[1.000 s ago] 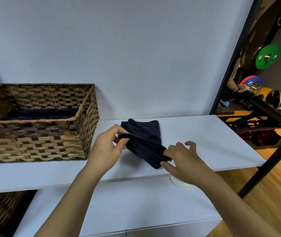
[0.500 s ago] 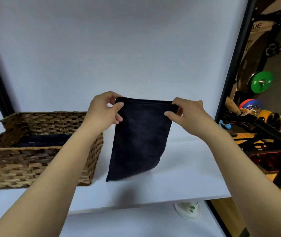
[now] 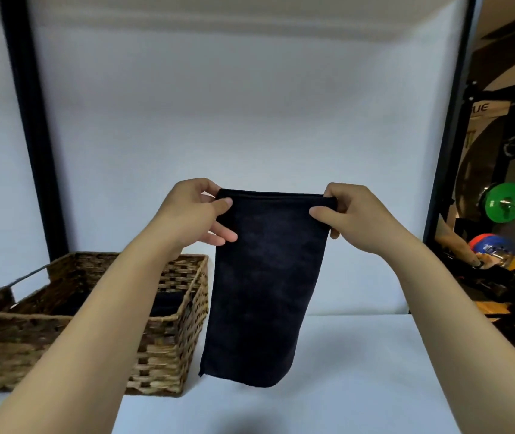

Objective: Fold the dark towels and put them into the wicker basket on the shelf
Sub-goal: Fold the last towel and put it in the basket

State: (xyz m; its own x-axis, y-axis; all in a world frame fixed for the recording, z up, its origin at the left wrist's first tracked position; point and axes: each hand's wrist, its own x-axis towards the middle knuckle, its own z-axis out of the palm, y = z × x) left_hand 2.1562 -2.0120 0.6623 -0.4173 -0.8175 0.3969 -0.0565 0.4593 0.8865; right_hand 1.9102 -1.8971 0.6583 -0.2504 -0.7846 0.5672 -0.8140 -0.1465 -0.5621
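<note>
there, both hands, left [image 3: 194, 211] and right [image 3: 354, 216], pinch the dark towel's [image 3: 262, 286] top corners, arms outstretched.

A plain white wall [image 3: 250, 104] rises behind the white shelf [image 3: 344, 371], black posts [image 3: 35, 151] framing it.

so that's two bare hands, left hand [image 3: 192, 211] and right hand [image 3: 354, 217], one dark navy towel [image 3: 262, 286] hanging open, one brown woven wicker basket [image 3: 168, 349], one white shelf [image 3: 359, 386], and one round green weight plate [image 3: 505, 202].
</note>
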